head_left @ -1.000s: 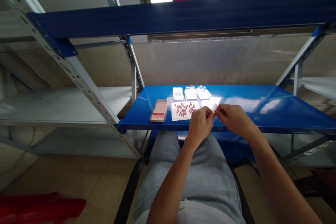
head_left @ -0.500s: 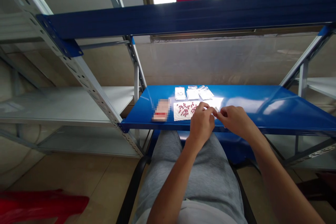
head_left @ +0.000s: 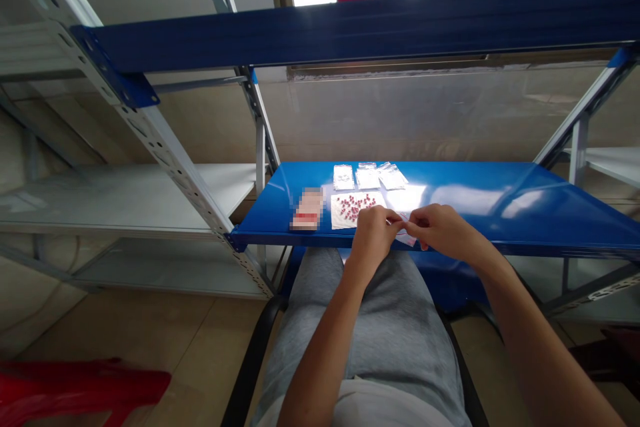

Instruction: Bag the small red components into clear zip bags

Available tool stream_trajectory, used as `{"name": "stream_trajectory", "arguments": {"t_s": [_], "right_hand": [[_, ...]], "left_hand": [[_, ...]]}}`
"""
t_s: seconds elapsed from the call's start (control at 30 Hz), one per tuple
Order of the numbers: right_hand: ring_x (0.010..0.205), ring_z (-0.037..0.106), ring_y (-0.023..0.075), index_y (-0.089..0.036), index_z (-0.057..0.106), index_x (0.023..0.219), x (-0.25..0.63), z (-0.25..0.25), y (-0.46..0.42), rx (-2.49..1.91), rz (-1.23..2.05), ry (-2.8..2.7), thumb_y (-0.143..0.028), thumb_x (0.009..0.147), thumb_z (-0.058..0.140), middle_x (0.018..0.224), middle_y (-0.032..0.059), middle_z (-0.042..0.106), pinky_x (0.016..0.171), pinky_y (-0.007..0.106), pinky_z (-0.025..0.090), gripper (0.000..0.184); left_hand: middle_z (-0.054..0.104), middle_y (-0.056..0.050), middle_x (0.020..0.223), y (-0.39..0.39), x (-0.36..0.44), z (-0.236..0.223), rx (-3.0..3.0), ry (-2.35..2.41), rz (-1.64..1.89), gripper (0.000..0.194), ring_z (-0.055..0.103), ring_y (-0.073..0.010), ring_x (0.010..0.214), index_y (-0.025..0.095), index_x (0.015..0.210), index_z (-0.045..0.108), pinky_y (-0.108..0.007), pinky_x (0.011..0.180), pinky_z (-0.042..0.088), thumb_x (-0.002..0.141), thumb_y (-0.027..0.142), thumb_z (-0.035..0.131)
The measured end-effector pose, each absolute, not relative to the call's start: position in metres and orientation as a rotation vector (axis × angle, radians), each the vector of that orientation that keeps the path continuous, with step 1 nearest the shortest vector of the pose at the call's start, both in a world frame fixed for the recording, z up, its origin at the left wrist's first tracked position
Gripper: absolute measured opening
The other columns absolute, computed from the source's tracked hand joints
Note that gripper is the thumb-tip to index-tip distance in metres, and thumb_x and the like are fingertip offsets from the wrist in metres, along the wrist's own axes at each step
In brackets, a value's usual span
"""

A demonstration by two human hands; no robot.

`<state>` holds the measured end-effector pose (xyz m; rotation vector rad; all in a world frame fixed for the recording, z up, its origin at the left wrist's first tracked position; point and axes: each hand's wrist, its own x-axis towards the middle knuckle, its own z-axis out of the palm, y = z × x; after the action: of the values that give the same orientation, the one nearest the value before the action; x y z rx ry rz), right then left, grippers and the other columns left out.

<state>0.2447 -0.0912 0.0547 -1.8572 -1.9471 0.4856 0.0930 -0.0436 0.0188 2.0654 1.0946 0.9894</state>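
The left hand [head_left: 373, 239] and right hand [head_left: 445, 227] are pressed close together at the shelf's front edge, fingertips pinching a small clear bag [head_left: 406, 237]; its contents are too small to tell. The left hand sits just beside the white sheet [head_left: 345, 219], which lies on the blue shelf [head_left: 475, 203] and carries many small red pieces, loose and scattered rather than bagged. Behind the sheet lie three clear bags [head_left: 368, 177] side by side, flat, apparently holding nothing bulky. Left of the sheet lies a packet [head_left: 308, 209], blurred out and unreadable. Steel uprights [head_left: 185, 180] frame the shelf, and a red sheet [head_left: 75, 383] lies on the floor at lower left.
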Motion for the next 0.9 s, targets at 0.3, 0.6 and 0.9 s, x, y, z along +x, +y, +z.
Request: {"name": "stream_trajectory", "arguments": {"t_s": [0.3,0.6,0.9], "right_hand": [[0.063,0.061,0.0179,-0.021,0.063,0.061,0.242,0.045,-0.090,-1.951,0.305,-2.044,-0.025,0.084,0.057,0.064,0.0053,0.068,0.060,0.028,0.036,0.024],[0.059,0.060,0.0159,-0.020,0.063,0.062,0.245,0.050,-0.089,-1.816,0.478,-2.025,-0.029,0.086,0.056,0.061,0.0031,0.069,0.059,0.027,0.039,0.027],[0.063,0.066,0.0172,-0.018,0.070,0.082,0.277,0.038,-0.075,-1.721,0.742,-1.758,-0.046,0.088,0.062,0.070,0.0054,0.073,0.054,0.025,0.047,0.030]], "left_hand": [[0.079,-0.007,0.089,-0.041,0.088,0.015,2.082,1.051,0.922,0.020,0.074,-0.0206,0.084,0.020,0.098,0.083,-0.031,0.083,0.056,0.084,0.014,0.070],[0.079,-0.008,0.089,-0.040,0.082,0.018,2.075,1.012,0.887,0.020,0.073,-0.0202,0.080,0.018,0.101,0.082,-0.031,0.080,0.057,0.081,0.018,0.077],[0.078,-0.007,0.100,-0.029,0.068,0.013,1.959,1.001,0.983,0.027,0.072,-0.0181,0.081,0.018,0.105,0.080,-0.027,0.072,0.057,0.078,0.017,0.081]]}}
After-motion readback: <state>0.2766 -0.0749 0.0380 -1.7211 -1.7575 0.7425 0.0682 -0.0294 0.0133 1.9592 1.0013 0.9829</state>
